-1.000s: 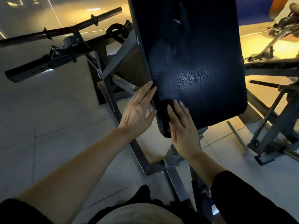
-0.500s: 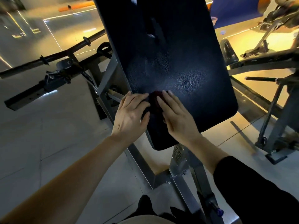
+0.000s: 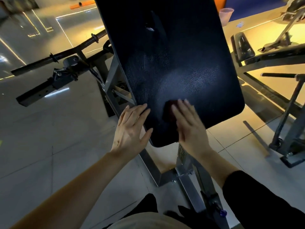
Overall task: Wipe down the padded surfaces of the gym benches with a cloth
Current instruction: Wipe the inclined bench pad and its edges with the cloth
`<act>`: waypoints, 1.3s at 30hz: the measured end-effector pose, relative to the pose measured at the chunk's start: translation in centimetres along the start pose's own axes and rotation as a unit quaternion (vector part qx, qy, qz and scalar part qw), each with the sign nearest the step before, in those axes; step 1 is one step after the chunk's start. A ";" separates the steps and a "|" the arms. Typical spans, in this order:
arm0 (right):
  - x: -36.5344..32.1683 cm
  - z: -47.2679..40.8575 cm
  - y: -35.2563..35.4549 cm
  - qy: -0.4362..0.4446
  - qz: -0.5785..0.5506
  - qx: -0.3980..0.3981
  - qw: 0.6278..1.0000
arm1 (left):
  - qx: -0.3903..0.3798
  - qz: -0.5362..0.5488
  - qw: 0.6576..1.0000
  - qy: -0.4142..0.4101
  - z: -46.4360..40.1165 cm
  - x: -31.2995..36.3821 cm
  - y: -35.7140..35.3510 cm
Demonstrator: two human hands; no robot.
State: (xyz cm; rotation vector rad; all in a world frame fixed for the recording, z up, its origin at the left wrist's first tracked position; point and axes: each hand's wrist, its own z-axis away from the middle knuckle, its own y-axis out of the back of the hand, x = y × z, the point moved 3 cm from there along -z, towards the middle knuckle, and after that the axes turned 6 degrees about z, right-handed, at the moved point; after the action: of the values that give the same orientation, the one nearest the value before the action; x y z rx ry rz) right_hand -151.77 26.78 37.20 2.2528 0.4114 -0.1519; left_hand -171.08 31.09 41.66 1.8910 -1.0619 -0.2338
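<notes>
Four straight fingers (image 3: 181,107) of your right hand (image 3: 191,128) lay flat over the dark red cloth (image 3: 168,111), pressing it onto the padded bench back (image 3: 173,63) near its lower edge; the hand was motion-blurred, so whether your thumb hooked the cloth I cannot tell. Your left hand (image 3: 130,128) was spread wide and held nothing, its fingertips (image 3: 145,106) resting at the pad's left edge, thumb out towards the lower corner.

Since you only pressed the cloth flat, it could have slid out from under your palm on the pebbled vinyl and dropped to the tiled floor (image 3: 49,138) below the pad. It was small against the pad, so strokes kept low might have left the upper part unwiped, including the scuffed patch (image 3: 150,28) high on the surface, where it could also have snagged if that mark was a tear. Your left fingers sat just beside the steel frame (image 3: 113,83), and leaning hard there risked a knock against the bracket.

As for containers, only one showed: a pale translucent plastic cup (image 3: 225,14) stood well behind the pad. What it held, if anything, could not be made out from here.
</notes>
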 end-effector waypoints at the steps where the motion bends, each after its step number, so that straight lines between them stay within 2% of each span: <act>1: 0.5 -0.6 0.2 -0.051 -0.006 0.020 0.998 | 0.002 0.003 1.000 0.006 0.5 0.2 -0.1; 3: -0.2 -1.5 -0.1 -0.142 -0.019 0.050 0.988 | 0.010 0.009 1.000 0.027 1.3 0.5 -0.3; 4: -1.3 -1.3 -0.4 -0.155 -0.022 0.054 0.986 | 0.013 0.010 0.999 0.038 1.8 0.6 -0.4; 7: -5.0 2.2 -1.8 -0.072 -0.033 0.008 0.997 | 0.022 0.014 0.998 0.061 3.1 0.7 -0.7; 10: -5.8 5.9 -1.8 0.010 -0.020 -0.045 0.999 | 0.011 0.020 0.998 0.066 4.4 0.7 -0.8; 16: -5.2 -2.4 -1.0 -0.089 -0.066 0.001 0.994 | 0.009 0.037 0.994 0.102 4.4 1.4 -0.5; 20: -7.4 0.6 -2.2 0.013 -0.030 -0.032 0.999 | 0.029 0.059 0.988 0.140 4.6 1.9 -0.3; 22: -6.3 4.1 -2.1 0.055 -0.013 -0.035 0.998 | 0.014 0.053 0.990 0.129 5.0 2.0 -0.2; 24: -4.1 4.5 -1.4 0.049 -0.006 -0.031 0.998 | -0.001 0.040 0.993 0.107 5.1 2.1 -0.1; 28: -2.2 -0.6 -0.3 -0.105 -0.031 0.018 0.994 | -0.005 0.042 0.994 0.101 4.4 2.8 -0.4; 29: -2.8 -1.3 -0.3 -0.119 -0.040 0.024 0.992 | -0.007 0.043 0.994 0.104 4.2 3.2 -0.6; 30: -3.6 -1.3 -0.5 -0.105 -0.045 0.024 0.993 | -0.009 0.043 0.993 0.108 4.1 3.5 -0.8; 33: -5.4 2.3 -1.8 0.026 -0.036 -0.023 0.999 | -0.008 0.041 0.991 0.123 4.6 3.6 -1.3; 35: -3.9 4.3 -1.5 0.064 -0.015 -0.031 0.997 | -0.012 0.040 0.993 0.111 5.1 3.4 -1.2; 37: -0.8 3.7 -0.4 0.033 -0.003 -0.004 0.999 | -0.025 0.033 0.995 0.090 5.2 3.1 -1.1; 39: 2.5 1.4 1.0 -0.049 0.005 0.020 0.999 | -0.025 0.028 0.996 0.078 4.8 2.9 -1.0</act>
State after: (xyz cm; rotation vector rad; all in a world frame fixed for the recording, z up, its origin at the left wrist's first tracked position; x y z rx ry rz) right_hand -149.08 25.71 36.45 2.2758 0.3481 -0.2667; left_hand -171.31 26.09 38.97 1.7997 -0.9938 -0.0791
